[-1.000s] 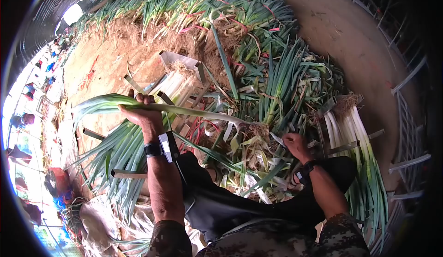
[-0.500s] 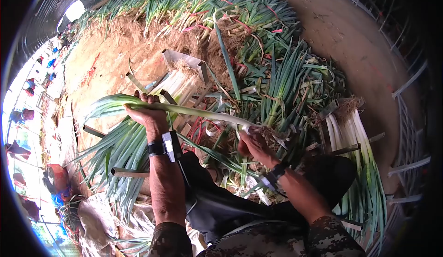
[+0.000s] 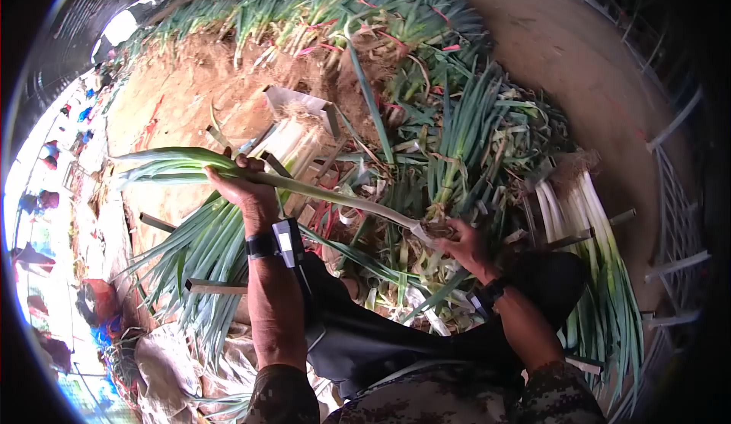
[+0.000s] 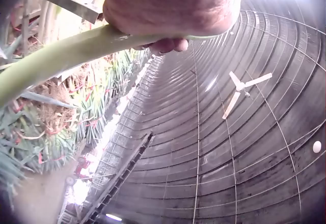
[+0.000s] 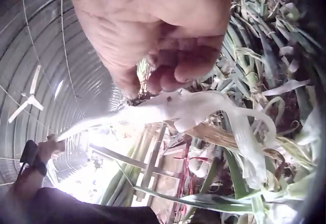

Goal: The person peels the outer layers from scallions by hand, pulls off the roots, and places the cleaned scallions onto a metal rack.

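Observation:
My left hand (image 3: 244, 188) grips a long green onion (image 3: 343, 198) where its pale stalk turns into green leaves. The leaves fan out left of that hand, and the stalk slopes down to the right. At the root end, my right hand (image 3: 468, 249) has its fingers curled in a pinch. In the right wrist view, loose white skin (image 5: 247, 142) hangs from the stalk just below those fingertips. The left wrist view shows the bare stalk (image 4: 56, 58) running out from under the left hand, whose fingers are mostly hidden.
White-stalked onions lie in a metal-ended rack (image 3: 301, 100) at the left. Another bunch (image 3: 590, 218) lies in a rack at the right. Peelings and leaves (image 3: 411, 272) litter the ground between the legs. Tied bundles (image 3: 343, 13) are heaped farther off.
The right hand came from the lower right to the onion's white stalk, then slid back right to its root end. White skin now hangs loose there. The left hand keeps its grip.

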A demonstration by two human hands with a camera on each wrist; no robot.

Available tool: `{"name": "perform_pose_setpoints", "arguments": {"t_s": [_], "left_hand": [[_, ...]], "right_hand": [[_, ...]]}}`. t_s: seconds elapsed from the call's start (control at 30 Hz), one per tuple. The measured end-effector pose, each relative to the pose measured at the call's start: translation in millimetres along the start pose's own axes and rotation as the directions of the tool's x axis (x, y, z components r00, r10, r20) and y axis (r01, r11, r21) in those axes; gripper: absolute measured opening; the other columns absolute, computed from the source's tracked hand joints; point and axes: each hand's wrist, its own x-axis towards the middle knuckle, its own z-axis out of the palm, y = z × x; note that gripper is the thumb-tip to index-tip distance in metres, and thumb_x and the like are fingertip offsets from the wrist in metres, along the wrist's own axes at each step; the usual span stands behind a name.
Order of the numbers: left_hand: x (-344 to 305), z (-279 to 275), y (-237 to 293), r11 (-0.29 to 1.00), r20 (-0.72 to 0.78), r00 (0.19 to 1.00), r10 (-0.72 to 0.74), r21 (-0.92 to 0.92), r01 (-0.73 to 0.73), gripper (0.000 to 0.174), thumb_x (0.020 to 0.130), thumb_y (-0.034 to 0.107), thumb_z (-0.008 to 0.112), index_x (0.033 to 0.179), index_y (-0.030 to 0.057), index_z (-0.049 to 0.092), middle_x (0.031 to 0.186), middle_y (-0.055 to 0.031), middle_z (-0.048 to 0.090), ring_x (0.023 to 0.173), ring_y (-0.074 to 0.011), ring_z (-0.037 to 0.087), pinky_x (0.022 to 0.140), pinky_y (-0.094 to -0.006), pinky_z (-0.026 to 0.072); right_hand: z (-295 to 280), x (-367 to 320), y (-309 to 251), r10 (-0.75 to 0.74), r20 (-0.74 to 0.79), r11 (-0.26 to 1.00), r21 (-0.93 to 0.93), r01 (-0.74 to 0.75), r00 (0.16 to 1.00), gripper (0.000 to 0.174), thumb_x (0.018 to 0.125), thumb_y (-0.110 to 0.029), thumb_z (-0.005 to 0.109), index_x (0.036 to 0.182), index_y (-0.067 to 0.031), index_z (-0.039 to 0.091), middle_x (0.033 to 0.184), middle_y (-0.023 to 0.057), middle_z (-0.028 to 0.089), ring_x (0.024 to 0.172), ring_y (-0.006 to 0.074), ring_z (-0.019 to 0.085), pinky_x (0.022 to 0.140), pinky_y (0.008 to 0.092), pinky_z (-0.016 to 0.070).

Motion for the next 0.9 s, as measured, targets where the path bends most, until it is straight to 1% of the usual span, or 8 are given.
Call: {"name": "perform_pose_setpoints", "arguments": {"t_s": [0.13,0.2,0.23,0.4,0.5,0.67,0.77,0.9], "left_hand": [[4.6,-3.1,-2.2,0.997,-0.090,0.996,-0.006,-0.075,-0.001,0.052,0.099,0.056,0.038,0.111,0.0088,0.056,0.064,-0.0020,0.046,0.051,-0.0149,0.040,0.049,-0.0301,0.0353],[1.8,-1.3,2.9,0.984,-0.089,0.990,-0.113,-0.147,0.099,0.049,0.099,0.056,0.042,0.107,0.0088,0.054,0.065,-0.0022,0.046,0.051,-0.0136,0.038,0.048,-0.0276,0.0341],[2.6,-0.7,5.1,0.970,-0.090,0.983,-0.160,-0.200,0.140,0.050,0.098,0.057,0.042,0.106,0.0089,0.053,0.067,-0.0025,0.046,0.051,-0.0132,0.037,0.048,-0.0270,0.0337],[6.9,-9.2,-3.1,0.940,-0.025,0.984,-0.178,-0.300,0.162,0.048,0.098,0.056,0.045,0.107,0.0097,0.052,0.073,-0.0043,0.050,0.059,-0.0164,0.043,0.053,-0.0287,0.0397],[4.3,-4.3,-11.4,0.948,-0.022,0.987,-0.156,-0.284,0.144,0.046,0.099,0.055,0.048,0.108,0.0099,0.052,0.074,-0.0042,0.050,0.060,-0.0169,0.044,0.054,-0.0296,0.0412],[27.4,-27.2,-14.5,0.992,-0.116,0.986,-0.121,-0.036,0.118,0.047,0.102,0.051,0.043,0.107,0.0048,0.052,0.072,-0.0017,0.046,0.054,-0.0138,0.039,0.047,-0.0267,0.0365],[55.5,-58.6,-23.6,0.995,-0.075,0.992,-0.100,0.021,0.102,0.048,0.103,0.051,0.040,0.113,0.0063,0.052,0.068,-0.0006,0.043,0.050,-0.0127,0.036,0.047,-0.0295,0.0343],[46.9,-54.8,-24.6,0.986,-0.169,0.982,-0.084,0.127,0.106,0.046,0.104,0.049,0.043,0.110,0.0044,0.053,0.064,-0.0009,0.042,0.048,-0.0127,0.037,0.044,-0.0289,0.0353]], "right_hand": [[14.1,9.0,-21.9,-0.149,-0.044,0.872,0.466,0.152,0.988,0.082,0.078,-0.010,0.082,0.149,-0.0129,0.039,0.123,0.0072,0.059,0.112,0.0164,0.061,0.089,0.0321,0.0553],[14.1,5.1,-32.2,-0.037,0.048,0.932,0.362,0.017,0.998,0.070,0.079,-0.010,0.080,0.141,-0.0119,0.048,0.097,0.0021,0.064,0.078,0.0109,0.065,0.060,0.0279,0.0545],[12.1,4.7,-44.2,-0.012,0.164,0.948,0.315,-0.041,0.986,0.045,0.084,-0.020,0.076,0.123,-0.0075,0.057,0.081,-0.0006,0.060,0.060,0.0080,0.058,0.048,0.0265,0.0480],[14.4,6.5,-54.8,0.051,0.231,0.910,0.389,-0.140,0.972,0.038,0.092,-0.038,0.066,0.104,-0.0019,0.062,0.074,-0.0015,0.053,0.051,0.0092,0.054,0.045,0.0260,0.0456],[15.4,2.8,-108.3,-0.083,0.192,0.936,0.351,0.011,0.978,0.038,0.093,-0.037,0.065,0.105,-0.0019,0.063,0.073,-0.0015,0.054,0.049,0.0091,0.053,0.043,0.0267,0.0442],[3.5,8.7,-117.5,0.023,0.496,0.970,0.200,-0.140,0.868,0.035,0.089,-0.029,0.073,0.113,-0.0048,0.065,0.070,-0.0005,0.061,0.044,0.0045,0.049,0.040,0.0228,0.0397],[-9.5,-6.3,-108.0,-0.027,0.453,0.994,0.105,-0.023,0.891,0.029,0.091,-0.029,0.072,0.105,-0.0042,0.070,0.071,-0.0020,0.065,0.052,0.0074,0.051,0.049,0.0271,0.0426],[-34.0,-37.5,-122.7,-0.165,0.361,0.958,-0.162,0.236,0.918,0.024,0.094,-0.026,0.069,0.095,-0.0022,0.070,0.063,0.0133,0.059,0.054,0.0103,0.051,0.051,0.0337,0.0402]]}}
